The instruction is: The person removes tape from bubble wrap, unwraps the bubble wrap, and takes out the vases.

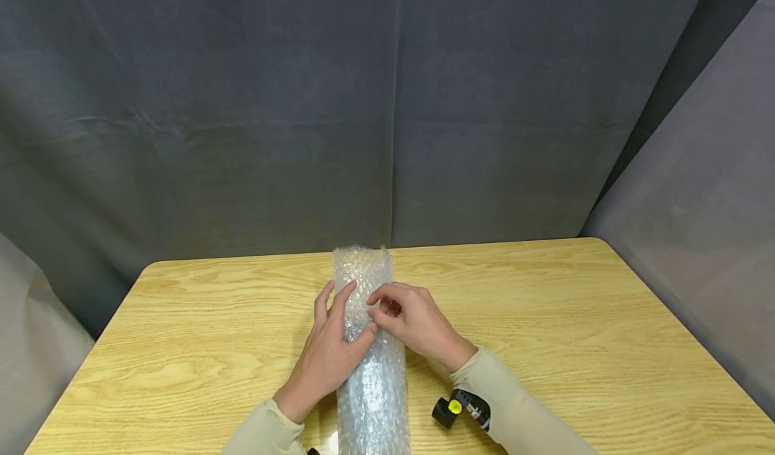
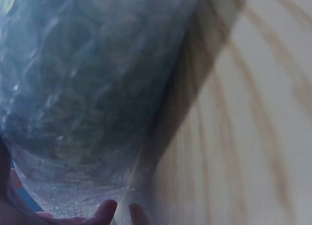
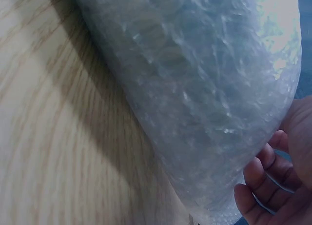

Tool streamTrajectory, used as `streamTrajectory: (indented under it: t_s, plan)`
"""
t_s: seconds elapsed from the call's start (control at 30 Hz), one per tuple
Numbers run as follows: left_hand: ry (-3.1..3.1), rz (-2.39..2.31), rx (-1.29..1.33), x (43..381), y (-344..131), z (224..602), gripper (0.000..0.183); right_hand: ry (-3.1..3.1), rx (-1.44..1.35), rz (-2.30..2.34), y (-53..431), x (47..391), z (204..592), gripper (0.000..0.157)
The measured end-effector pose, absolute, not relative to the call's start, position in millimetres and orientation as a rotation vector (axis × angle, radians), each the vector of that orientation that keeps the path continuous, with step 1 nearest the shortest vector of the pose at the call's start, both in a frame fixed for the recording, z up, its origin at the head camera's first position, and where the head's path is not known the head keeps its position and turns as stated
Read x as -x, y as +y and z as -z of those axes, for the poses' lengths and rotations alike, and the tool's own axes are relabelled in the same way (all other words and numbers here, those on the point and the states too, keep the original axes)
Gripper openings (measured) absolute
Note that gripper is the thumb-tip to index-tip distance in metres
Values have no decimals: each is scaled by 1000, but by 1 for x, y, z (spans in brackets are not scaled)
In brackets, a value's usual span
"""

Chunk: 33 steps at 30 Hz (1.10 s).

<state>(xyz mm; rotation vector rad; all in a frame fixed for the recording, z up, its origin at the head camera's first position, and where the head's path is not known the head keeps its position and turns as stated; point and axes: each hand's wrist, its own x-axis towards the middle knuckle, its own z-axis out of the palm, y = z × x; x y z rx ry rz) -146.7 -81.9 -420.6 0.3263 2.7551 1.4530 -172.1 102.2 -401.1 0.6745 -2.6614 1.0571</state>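
A long roll of bubble wrap (image 1: 372, 391) lies on the table, pointing away from me, with something bluish-grey showing through its nearer part. Its far end is flatter and see-through. My left hand (image 1: 329, 347) rests along the left side of the roll, fingers extended and thumb across the top. From the right, my right hand (image 1: 414, 317) bends its fingers over the wrap, with thumb and forefinger pinching at its upper surface. In the right wrist view the curled fingers (image 3: 263, 186) sit beside the bubble wrap (image 3: 195, 88). Left fingertips (image 2: 105, 213) show low in the left wrist view.
The wood-grain table (image 1: 575, 320) reaches back to a dark grey curtain (image 1: 242, 118). Lighter grey cloth (image 1: 696, 226) hangs at the right side. A black wrist device (image 1: 447, 413) with a yellow knob is strapped by the right sleeve.
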Motion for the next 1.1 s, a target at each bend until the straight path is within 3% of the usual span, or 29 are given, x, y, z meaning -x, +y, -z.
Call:
streamTrajectory:
  t_s: [1.1]
  plan:
    - [2766,-1463,-374,145,-82,421,79,-2614,-724,-1063,103,171,402,5]
